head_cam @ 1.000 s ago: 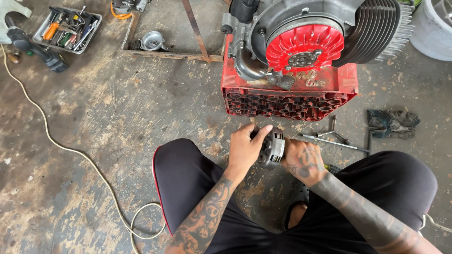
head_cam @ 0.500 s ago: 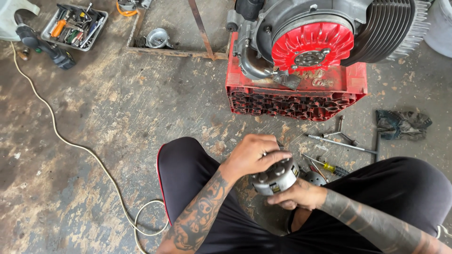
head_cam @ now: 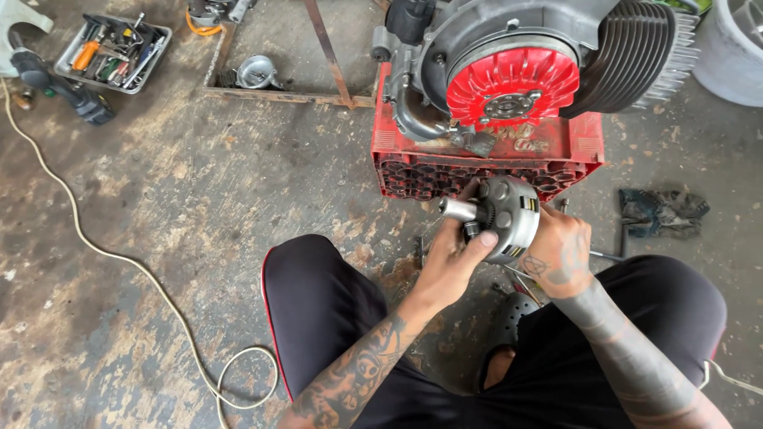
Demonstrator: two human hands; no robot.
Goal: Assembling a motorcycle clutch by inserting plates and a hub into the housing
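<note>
I hold a round grey metal drum part (head_cam: pixel 509 216) with a short shaft sticking out to the left, lifted above my lap. My left hand (head_cam: pixel 451 258) grips its near face by the shaft, thumb on the rim. My right hand (head_cam: pixel 560 253) cups the drum from behind on the right. Just beyond it stands a small engine (head_cam: pixel 509 59) with a red finned fan and dark cooling fins, resting on an overturned red plastic crate (head_cam: pixel 485 167).
A grey tool tray (head_cam: pixel 111 52) and a dark power tool (head_cam: pixel 63 91) lie at the far left, with a pale cable (head_cam: pixel 119 262) snaking across the concrete floor. Dark gloves (head_cam: pixel 664 210) lie to the right; loose tools sit under my hands. A white bucket (head_cam: pixel 735 56) stands top right.
Both hands have lifted the drum part from near the floor and tilted it so the shaft points left. The view has shifted toward the engine.
</note>
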